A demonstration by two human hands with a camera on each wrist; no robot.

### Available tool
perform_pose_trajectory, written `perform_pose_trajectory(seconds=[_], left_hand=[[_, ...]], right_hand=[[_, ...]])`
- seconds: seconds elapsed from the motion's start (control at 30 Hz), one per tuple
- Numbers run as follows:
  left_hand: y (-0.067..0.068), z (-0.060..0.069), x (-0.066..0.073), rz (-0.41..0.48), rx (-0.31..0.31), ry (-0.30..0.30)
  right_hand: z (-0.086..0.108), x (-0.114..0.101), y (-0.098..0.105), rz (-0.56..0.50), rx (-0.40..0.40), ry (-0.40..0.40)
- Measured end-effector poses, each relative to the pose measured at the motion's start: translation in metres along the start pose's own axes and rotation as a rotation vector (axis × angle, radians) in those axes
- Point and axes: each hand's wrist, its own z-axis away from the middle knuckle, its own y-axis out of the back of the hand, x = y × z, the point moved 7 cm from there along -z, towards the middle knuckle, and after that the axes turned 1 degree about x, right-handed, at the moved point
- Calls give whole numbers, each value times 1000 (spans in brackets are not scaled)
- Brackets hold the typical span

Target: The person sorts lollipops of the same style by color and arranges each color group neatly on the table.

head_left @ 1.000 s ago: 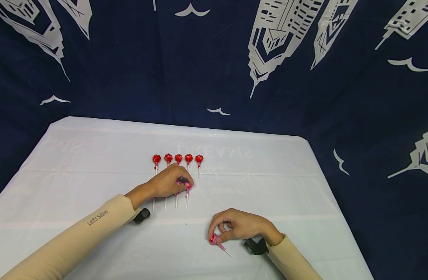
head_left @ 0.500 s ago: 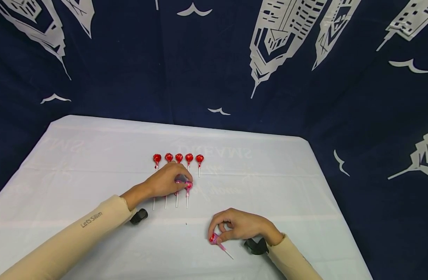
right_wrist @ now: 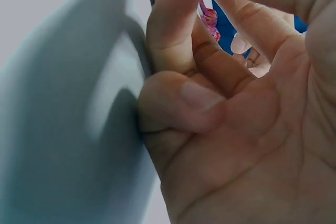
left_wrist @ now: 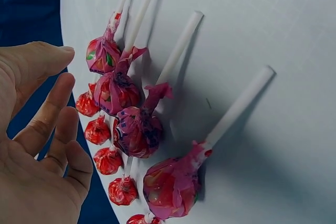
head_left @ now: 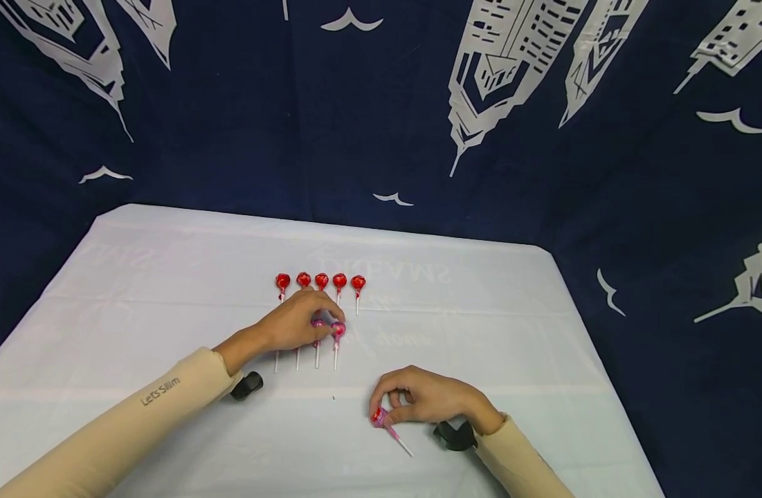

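Note:
My left hand (head_left: 298, 319) is over a row of several pink-wrapped lollipops, its fingertips by the rightmost pink lollipop (head_left: 338, 330). In the left wrist view its thumb and fingers stand apart with nothing between them, close to the far pink lollipop (left_wrist: 103, 54). Behind them lies a row of several red-wrapped lollipops (head_left: 358, 282), heads away from me, partly hidden by the hand. Nearer the front, my right hand (head_left: 425, 395) pinches another pink-wrapped lollipop (head_left: 378, 417) by its head, the white stick pointing down to the right. The right wrist view shows only a sliver of that wrapper.
A white cloth (head_left: 169, 277) with faint mirrored lettering covers the table. Behind it hangs a dark blue curtain (head_left: 243, 124) printed with white buildings and birds. Black wrist devices (head_left: 247, 385) sit under both wrists. A tiny dark speck (head_left: 333, 398) lies between the hands.
The left hand has drawn back very slightly from the rightmost pink lollipop, which stays in the row. The right hand keeps its hold almost unmoved. The whole view has shifted a little.

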Motion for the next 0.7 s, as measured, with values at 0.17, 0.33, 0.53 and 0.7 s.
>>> perform_pose_trajectory(seconds=[0.17, 0.33, 0.53, 0.7], left_hand=[[0, 0, 1, 0, 4, -3], [-2, -2, 1, 5, 9, -18], [-4, -4, -1, 9, 10, -28], [-4, -4, -1, 8, 15, -31]], right_hand=[[-1, 0, 2, -1, 10, 3], [-2, 1, 2, -6, 11, 6], [-2, 0, 2, 3, 15, 19], [-3, 0, 6, 18, 35, 8]])
